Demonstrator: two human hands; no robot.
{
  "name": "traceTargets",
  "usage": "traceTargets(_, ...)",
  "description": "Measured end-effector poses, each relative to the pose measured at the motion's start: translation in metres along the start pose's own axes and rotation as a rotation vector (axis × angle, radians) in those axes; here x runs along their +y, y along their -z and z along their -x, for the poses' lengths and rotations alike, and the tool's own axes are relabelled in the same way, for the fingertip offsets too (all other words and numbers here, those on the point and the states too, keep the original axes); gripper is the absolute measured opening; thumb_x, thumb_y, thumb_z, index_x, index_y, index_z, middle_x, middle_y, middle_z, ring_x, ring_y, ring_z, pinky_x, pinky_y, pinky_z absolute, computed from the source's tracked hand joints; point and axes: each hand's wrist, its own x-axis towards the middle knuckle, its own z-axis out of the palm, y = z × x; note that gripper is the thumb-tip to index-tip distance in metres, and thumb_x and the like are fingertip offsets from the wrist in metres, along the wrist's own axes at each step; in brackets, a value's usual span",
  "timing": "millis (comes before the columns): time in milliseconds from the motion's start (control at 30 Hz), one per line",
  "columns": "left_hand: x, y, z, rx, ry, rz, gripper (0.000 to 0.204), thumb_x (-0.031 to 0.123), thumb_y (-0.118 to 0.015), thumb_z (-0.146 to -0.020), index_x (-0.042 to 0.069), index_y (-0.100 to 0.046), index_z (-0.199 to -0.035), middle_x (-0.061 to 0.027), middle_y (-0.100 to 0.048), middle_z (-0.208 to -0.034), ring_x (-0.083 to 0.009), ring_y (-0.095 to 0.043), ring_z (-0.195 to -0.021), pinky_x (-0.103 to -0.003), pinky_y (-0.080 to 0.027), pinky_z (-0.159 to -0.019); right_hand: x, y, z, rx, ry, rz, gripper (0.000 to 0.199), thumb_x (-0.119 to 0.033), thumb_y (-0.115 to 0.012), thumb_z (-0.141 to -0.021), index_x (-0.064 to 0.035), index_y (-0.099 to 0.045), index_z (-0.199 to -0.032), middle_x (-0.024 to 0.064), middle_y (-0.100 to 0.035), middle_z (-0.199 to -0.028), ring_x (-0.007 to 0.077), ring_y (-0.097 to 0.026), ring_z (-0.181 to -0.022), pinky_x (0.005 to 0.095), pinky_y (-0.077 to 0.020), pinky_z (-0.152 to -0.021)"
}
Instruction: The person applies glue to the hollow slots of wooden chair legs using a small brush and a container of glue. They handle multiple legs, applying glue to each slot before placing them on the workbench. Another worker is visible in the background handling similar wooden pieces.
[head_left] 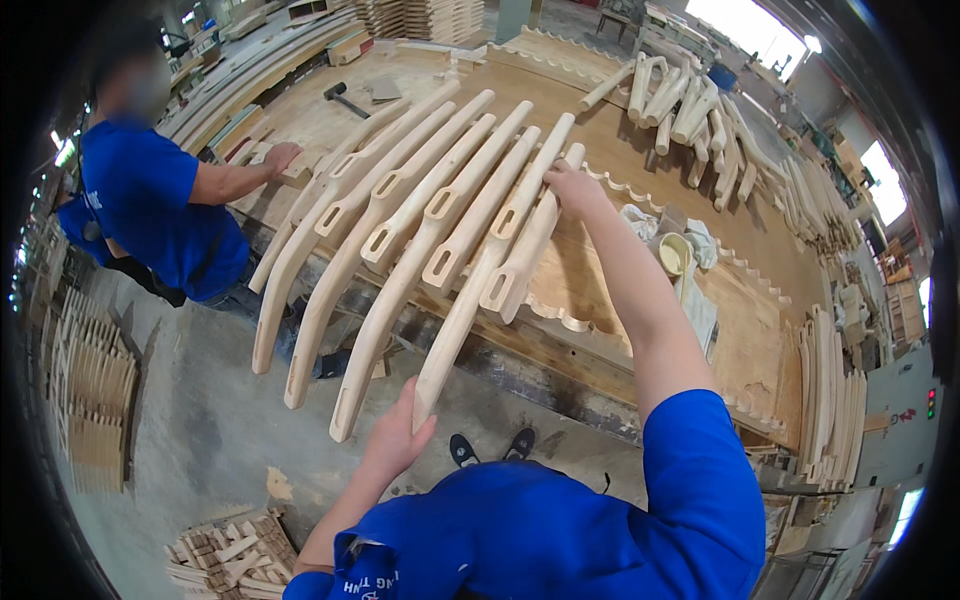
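Observation:
Several pale, curved wooden chair-leg-like pieces [385, 295], with oval slots cut in them, lie side by side on the workbench and jut past its near edge. My left hand [397, 437] is closed round the near end of the rightmost long piece [462, 310]. Near its far end, my right hand [573, 190] bends over the wood, fingers curled down between this long piece and a shorter slotted piece [522, 262] alongside. Which of the two the right fingers grip is partly hidden.
A co-worker [165, 200] in blue stands at the left, one hand on wood. A black mallet [347, 99] lies on the workbench [750, 370]. Stacked wooden legs [690, 115] rest at the far right, near a cream cup [675, 253] and rags. Wood scraps [235, 555] pile on the floor.

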Motion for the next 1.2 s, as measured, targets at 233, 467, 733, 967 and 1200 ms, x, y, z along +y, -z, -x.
traceTargets(233, 0.011, -0.004, 0.003, 0.072, 0.073, 0.040, 0.061, 0.019, -0.058, -0.084, 0.004, -0.032, -0.137, -0.0274, -0.060, -0.101, -0.0452, -0.059, -0.094, -0.047, -0.048, -0.078, 0.009, -0.028, 0.006, 0.232, 0.026, -0.048, 0.029, -0.011, -0.049, -0.088, -0.0130, -0.050, -0.117, 0.0155, -0.043, -0.135, 0.0346, -0.056, -0.109, 0.0421, -0.0507, -0.087)
traceTargets(467, 0.016, -0.004, 0.007, 0.123, 0.054, -0.009, 0.061, 0.021, -0.061, -0.083, 0.004, -0.035, -0.135, -0.0246, -0.060, -0.108, -0.0424, -0.059, -0.097, -0.044, -0.048, -0.083, 0.007, -0.019, 0.031, 0.287, 0.028, -0.264, 0.042, -0.008, -0.055, -0.082, -0.0109, -0.047, -0.123, 0.0180, -0.039, -0.138, 0.0379, -0.052, -0.113, 0.0437, -0.0453, -0.094)
traceTargets(733, 0.028, 0.033, -0.012, 0.492, -0.417, -0.151, 0.029, 0.011, -0.063, -0.083, 0.001, -0.056, -0.110, -0.0176, -0.060, -0.105, -0.0311, -0.061, -0.091, -0.037, -0.049, -0.080, 0.023, 0.044, 0.211, 0.447, -0.049, -0.664, 0.023, -0.016, -0.063, -0.082, -0.0015, -0.063, -0.100, 0.0142, -0.065, -0.098, 0.0308, -0.060, -0.095, 0.0364, -0.0447, -0.087)
traceTargets(967, 0.175, 0.009, -0.122, 0.174, -0.563, 0.160, 0.022, 0.006, -0.058, -0.085, 0.000, -0.057, -0.107, -0.0107, -0.060, -0.102, -0.0206, -0.060, -0.091, -0.029, -0.048, -0.078, 0.075, 0.022, 0.381, 0.597, -0.573, -0.758, 0.016, -0.009, -0.062, -0.084, 0.0026, -0.064, -0.095, 0.0129, -0.066, -0.089, 0.0212, -0.063, -0.085, 0.0309, -0.0475, -0.078)
traceTargets(1200, 0.246, -0.117, -0.300, -0.510, -0.071, 0.604, 0.021, 0.021, -0.054, -0.092, 0.004, -0.059, -0.104, -0.0063, -0.060, -0.101, -0.0143, -0.061, -0.090, -0.029, -0.051, -0.076, 0.085, 0.014, 0.456, 0.682, -0.767, -0.765, 0.014, -0.009, -0.062, -0.085, 0.0021, -0.064, -0.092, 0.0120, -0.066, -0.084, 0.0177, -0.062, -0.074, 0.0284, -0.0480, -0.069)
